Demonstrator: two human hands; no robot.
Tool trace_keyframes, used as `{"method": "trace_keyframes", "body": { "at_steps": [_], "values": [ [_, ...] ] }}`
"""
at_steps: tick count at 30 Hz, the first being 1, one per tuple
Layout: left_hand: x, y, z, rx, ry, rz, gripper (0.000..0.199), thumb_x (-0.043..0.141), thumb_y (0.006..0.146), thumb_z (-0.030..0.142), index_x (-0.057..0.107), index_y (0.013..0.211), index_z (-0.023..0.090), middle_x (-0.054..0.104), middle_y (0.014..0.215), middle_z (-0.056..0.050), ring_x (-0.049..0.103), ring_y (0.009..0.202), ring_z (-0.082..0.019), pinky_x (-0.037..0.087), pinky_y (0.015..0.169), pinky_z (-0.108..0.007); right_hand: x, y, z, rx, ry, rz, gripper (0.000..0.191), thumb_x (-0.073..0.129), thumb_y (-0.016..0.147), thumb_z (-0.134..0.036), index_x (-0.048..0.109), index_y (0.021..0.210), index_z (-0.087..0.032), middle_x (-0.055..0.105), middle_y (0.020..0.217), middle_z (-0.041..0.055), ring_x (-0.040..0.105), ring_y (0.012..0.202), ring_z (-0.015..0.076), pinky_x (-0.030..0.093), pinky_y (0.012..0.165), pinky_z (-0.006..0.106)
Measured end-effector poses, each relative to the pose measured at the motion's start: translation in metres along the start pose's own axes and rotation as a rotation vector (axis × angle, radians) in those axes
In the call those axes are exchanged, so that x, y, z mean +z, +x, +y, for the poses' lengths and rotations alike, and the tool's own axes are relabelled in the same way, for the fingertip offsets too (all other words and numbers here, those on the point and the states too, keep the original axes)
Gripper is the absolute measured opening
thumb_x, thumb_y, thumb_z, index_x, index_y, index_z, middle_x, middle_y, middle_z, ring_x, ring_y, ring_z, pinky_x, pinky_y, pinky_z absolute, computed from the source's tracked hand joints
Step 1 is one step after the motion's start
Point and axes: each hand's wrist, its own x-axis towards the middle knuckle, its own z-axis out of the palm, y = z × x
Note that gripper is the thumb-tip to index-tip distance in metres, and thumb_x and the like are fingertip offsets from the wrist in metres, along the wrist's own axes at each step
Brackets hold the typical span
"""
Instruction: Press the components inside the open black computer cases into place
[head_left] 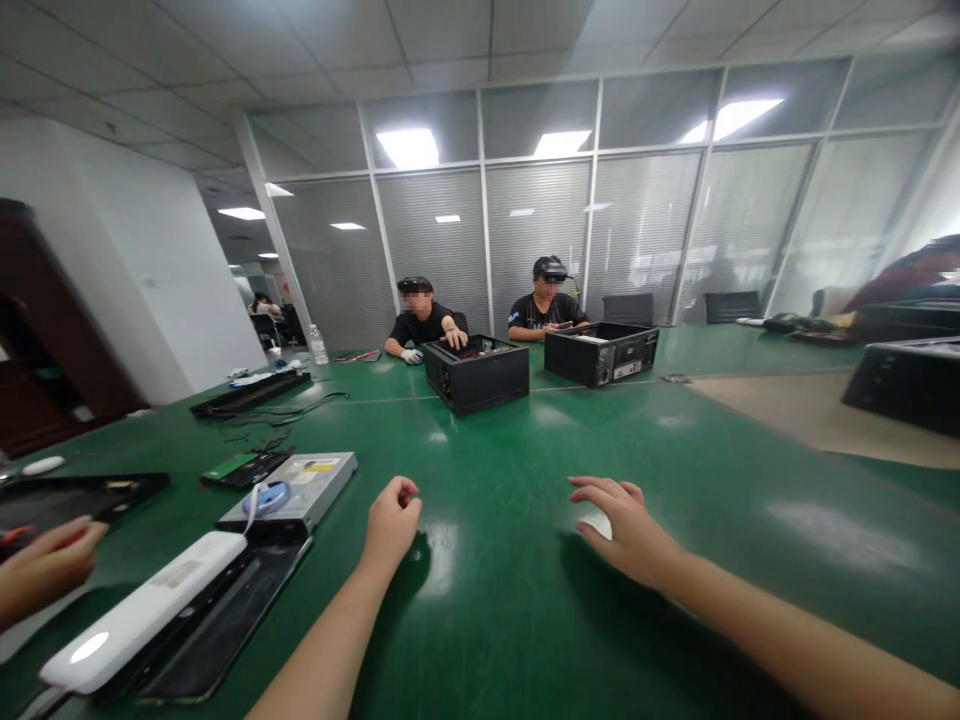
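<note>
On the green table [510, 600] in the head view, we see our left hand [391, 525] curled into a loose fist holding nothing, resting just right of a silver optical drive [300, 487], while our right hand [626, 530] lies palm down with fingers spread and empty, covering a small white object [598, 522] we cannot identify. Near the left edge, another person's hand [45, 565] rests by a long white device [142, 610]. Across the table, two seated people work at an open black computer case [476, 373] and a second black case [600, 352].
</note>
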Motion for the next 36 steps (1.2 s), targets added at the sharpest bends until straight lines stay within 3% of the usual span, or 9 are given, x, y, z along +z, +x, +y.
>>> {"method": "trace_keyframes", "body": {
  "at_steps": [3, 8, 18, 36],
  "values": [
    [-0.001, -0.004, 0.007, 0.032, 0.003, -0.053, 0.007, 0.050, 0.073, 0.024, 0.054, 0.078, 0.022, 0.056, 0.068, 0.002, 0.055, 0.066, -0.017, 0.041, 0.065, -0.028, -0.006, -0.014, 0.017, 0.088, 0.068, 0.098, 0.026, 0.054, 0.084, -0.030, 0.062, 0.108, -0.026, 0.062, 0.129, 0.0099, 0.056, 0.120, 0.0271, 0.032, 0.102, 0.051],
    [-0.005, -0.012, 0.020, 0.118, -0.001, -0.129, 0.012, 0.050, 0.074, 0.026, 0.058, 0.081, 0.022, 0.060, 0.072, 0.001, 0.058, 0.069, -0.018, 0.043, 0.068, -0.029, -0.011, -0.012, 0.035, 0.119, 0.088, 0.181, 0.024, 0.055, 0.081, -0.028, 0.064, 0.102, -0.024, 0.064, 0.124, 0.0096, 0.057, 0.118, 0.0272, 0.032, 0.101, 0.051],
    [-0.016, -0.019, 0.026, 0.117, 0.030, -0.082, 0.016, 0.050, 0.072, 0.029, 0.061, 0.080, 0.022, 0.064, 0.075, 0.000, 0.061, 0.072, -0.019, 0.045, 0.072, -0.030, -0.017, -0.015, 0.044, 0.153, 0.138, 0.210, 0.022, 0.056, 0.078, -0.023, 0.065, 0.098, -0.023, 0.065, 0.117, 0.0076, 0.059, 0.115, 0.0239, 0.037, 0.100, 0.045],
    [-0.007, -0.017, 0.024, 0.142, 0.017, -0.152, 0.015, 0.049, 0.072, 0.027, 0.060, 0.080, 0.022, 0.061, 0.073, 0.000, 0.059, 0.073, -0.019, 0.045, 0.072, -0.031, -0.012, -0.011, 0.054, 0.164, 0.133, 0.193, 0.020, 0.057, 0.077, -0.023, 0.066, 0.095, -0.022, 0.065, 0.115, 0.0080, 0.060, 0.112, 0.0250, 0.040, 0.098, 0.046]
  ]
}}
